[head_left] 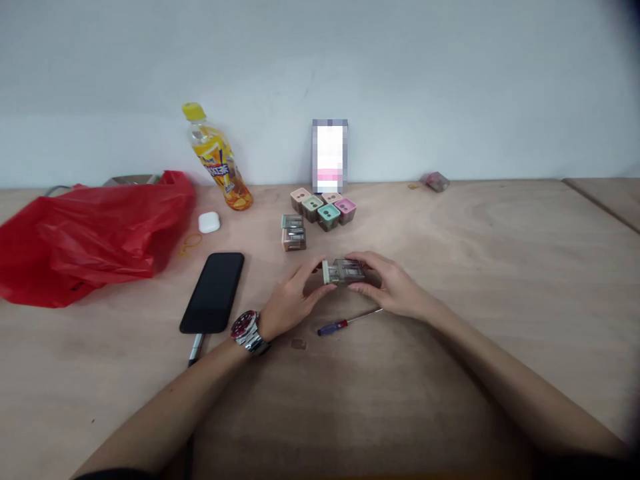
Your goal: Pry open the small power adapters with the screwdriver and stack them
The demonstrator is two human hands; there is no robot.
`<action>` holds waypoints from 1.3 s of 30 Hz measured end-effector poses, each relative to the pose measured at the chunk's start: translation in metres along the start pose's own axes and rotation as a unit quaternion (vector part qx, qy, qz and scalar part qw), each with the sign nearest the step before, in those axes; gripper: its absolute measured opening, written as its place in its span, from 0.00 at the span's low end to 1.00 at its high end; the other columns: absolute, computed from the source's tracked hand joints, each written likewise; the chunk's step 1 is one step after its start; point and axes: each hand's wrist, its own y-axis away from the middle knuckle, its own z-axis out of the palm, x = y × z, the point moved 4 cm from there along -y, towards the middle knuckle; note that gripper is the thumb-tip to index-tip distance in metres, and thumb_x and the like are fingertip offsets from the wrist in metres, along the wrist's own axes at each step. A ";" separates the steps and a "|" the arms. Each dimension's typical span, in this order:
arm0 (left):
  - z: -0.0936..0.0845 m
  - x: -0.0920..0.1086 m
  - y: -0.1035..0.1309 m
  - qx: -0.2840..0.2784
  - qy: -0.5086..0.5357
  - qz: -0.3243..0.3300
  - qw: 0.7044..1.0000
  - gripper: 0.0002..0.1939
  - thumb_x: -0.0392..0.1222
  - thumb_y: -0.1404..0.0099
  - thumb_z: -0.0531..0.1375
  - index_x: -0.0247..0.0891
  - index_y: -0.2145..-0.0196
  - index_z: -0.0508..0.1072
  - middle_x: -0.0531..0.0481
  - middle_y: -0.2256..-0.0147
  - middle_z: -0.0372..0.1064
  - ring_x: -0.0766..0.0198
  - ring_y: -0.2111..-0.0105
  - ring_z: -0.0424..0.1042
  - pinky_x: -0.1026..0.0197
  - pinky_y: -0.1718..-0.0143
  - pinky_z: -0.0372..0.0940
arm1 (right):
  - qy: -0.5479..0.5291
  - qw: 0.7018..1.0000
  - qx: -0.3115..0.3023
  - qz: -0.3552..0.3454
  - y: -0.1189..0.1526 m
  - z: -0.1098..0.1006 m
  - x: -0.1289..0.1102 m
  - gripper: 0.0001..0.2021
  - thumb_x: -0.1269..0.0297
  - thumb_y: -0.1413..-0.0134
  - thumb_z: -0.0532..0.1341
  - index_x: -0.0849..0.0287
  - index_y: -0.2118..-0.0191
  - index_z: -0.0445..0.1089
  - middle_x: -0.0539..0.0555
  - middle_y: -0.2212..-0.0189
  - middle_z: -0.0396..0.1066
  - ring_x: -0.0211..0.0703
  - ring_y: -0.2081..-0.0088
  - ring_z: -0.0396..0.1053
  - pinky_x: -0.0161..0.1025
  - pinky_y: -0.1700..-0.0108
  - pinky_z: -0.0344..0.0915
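Note:
Between my two hands, a pencil sharpener (345,271) lies sideways, with a pale green top and a dark see-through case. The fingers and thumb of my left hand (293,300) pinch the green end; a watch (246,328) is on that wrist. My right hand (397,287) grips the dark case, which looks partly drawn out from the top. Below them lies a screwdriver (333,328) with a purple and red handle, its tip near my right hand. A small brownish see-through piece (299,344) rests left of it.
Several sharpeners with coloured tops (329,213) stand beyond my hands, with more lying sideways (294,239). A lit phone (330,153) leans on the wall. At left are a drink bottle (217,160), a white case (209,222), a black phone (213,293) and a red bag (100,233).

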 end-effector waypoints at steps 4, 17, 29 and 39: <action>0.000 0.002 0.000 -0.008 0.002 0.014 1.000 0.26 0.46 0.34 0.61 0.39 0.42 0.61 0.43 0.50 0.71 0.60 0.52 0.73 0.55 0.51 0.71 | -0.016 1.000 0.004 -0.007 0.000 0.000 -0.002 0.20 0.60 0.42 0.62 0.52 0.44 0.63 0.56 0.49 0.69 0.51 0.49 0.69 0.51 0.48 0.70; 0.000 0.004 -0.001 -0.026 0.029 0.031 0.999 0.27 0.45 0.36 0.63 0.40 0.42 0.62 0.44 0.50 0.71 0.59 0.51 0.72 0.54 0.49 0.71 | -0.013 0.999 0.008 -0.029 0.001 0.002 -0.010 0.20 0.61 0.42 0.63 0.53 0.44 0.64 0.56 0.50 0.69 0.50 0.48 0.68 0.51 0.46 0.69; 0.000 0.006 0.003 -0.032 0.016 0.040 0.999 0.27 0.47 0.35 0.61 0.42 0.40 0.61 0.44 0.51 0.72 0.58 0.53 0.75 0.55 0.53 0.73 | 0.015 0.999 -0.003 -0.049 0.003 0.009 -0.011 0.22 0.64 0.42 0.62 0.52 0.42 0.63 0.57 0.51 0.70 0.51 0.50 0.68 0.51 0.48 0.68; 0.001 0.005 0.004 -0.044 0.008 0.034 0.998 0.27 0.45 0.35 0.62 0.41 0.41 0.61 0.44 0.50 0.72 0.58 0.54 0.75 0.55 0.53 0.72 | 0.024 0.998 -0.004 -0.052 0.004 0.010 -0.011 0.22 0.64 0.43 0.63 0.53 0.43 0.64 0.56 0.52 0.70 0.50 0.50 0.68 0.49 0.49 0.68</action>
